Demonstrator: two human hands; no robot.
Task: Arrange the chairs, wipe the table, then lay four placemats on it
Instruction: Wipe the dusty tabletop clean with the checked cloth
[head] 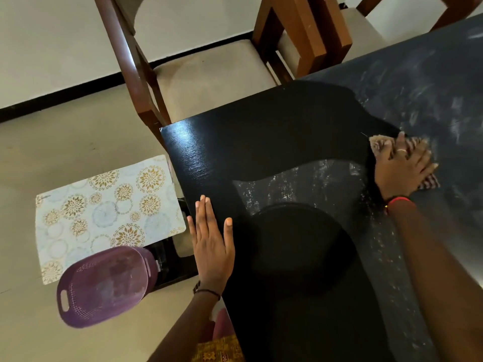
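A black table (261, 142) fills the right half of the view, streaked with wet smears on its right side. My right hand (402, 168) presses flat on a brown striped cloth (379, 145) lying on the tabletop. My left hand (211, 241) rests flat at the table's left edge, fingers apart, holding nothing. A white placemat (104, 218) with gold and blue flower rings lies left of the table, on a low dark seat. A wooden chair (209, 74) with a cream seat stands at the table's far corner. A second chair (358, 30) is behind it.
A purple perforated basket (104, 286) sits partly on the placemat, at my lower left. Beige floor stretches left, ending at a white wall with a black skirting line (65, 95). My patterned yellow clothing (217, 348) shows at the bottom edge.
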